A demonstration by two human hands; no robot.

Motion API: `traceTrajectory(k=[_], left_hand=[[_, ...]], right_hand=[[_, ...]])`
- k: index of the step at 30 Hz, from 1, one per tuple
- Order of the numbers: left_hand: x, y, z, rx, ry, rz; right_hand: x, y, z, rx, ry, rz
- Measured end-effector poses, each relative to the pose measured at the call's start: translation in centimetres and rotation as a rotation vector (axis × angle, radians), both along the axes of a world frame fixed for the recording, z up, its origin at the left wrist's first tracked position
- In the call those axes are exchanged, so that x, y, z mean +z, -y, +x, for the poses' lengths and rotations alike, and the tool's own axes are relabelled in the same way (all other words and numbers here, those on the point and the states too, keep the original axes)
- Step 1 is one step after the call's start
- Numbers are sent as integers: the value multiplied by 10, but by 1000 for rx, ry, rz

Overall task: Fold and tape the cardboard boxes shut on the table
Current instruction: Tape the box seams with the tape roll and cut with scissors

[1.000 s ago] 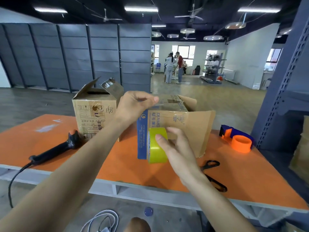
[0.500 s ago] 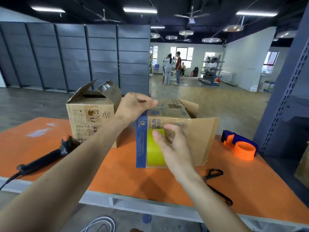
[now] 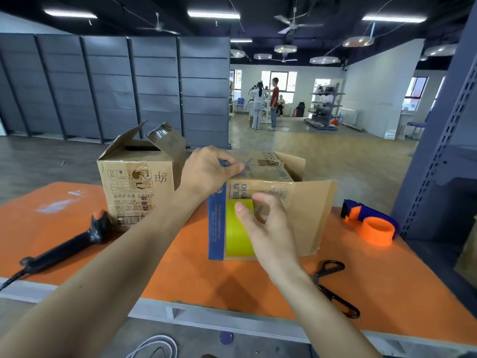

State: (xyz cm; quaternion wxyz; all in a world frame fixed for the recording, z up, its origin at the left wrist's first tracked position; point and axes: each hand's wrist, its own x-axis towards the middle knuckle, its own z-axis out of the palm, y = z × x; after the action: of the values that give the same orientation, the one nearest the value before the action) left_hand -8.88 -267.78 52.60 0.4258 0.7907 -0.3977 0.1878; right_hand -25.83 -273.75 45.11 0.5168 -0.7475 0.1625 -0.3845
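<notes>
Table (image 3: 180, 277): orange top, pale front edge nearest the camera.

Scissors (image 3: 334, 286): black, lying flat at near right, just beside the right forearm.

Scanner (image 3: 74, 242): black handheld unit, lying at near left, cable running off the edge.

Right hand (image 3: 269, 228): against the front face of the front box (image 3: 305, 210). The thumb tip rests on the yellow tape (image 3: 238, 236) and the fingers arch onto the cardboard. Whether they pinch anything cannot be determined.

Yellow tape: a vertical strip on the front face, beside a blue band at the left corner.

Front box: stands mid-table, with the right side flap swung outward.

Left hand (image 3: 209, 171): fingers curled, pinching the box's top left edge.

Tape dispenser (image 3: 371, 224): orange and blue, at far right, well apart from the box.

Rear box (image 3: 139, 187): stands behind and to the left, top flaps raised.

Background: two people (image 3: 265, 104) standing far off.
</notes>
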Motion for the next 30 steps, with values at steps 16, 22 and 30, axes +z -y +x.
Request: traceTrajectory(k=[16, 22, 30], left_hand=[[-13, -17, -29, -182, 377, -122], [-10, -25, -27, -351, 202, 136], [-5, -20, -16, -170, 367, 462]], right_hand=[[3, -7, 1, -5, -21, -52], [3, -5, -1, 6, -41, -80], [1, -4, -4, 5, -62, -108]])
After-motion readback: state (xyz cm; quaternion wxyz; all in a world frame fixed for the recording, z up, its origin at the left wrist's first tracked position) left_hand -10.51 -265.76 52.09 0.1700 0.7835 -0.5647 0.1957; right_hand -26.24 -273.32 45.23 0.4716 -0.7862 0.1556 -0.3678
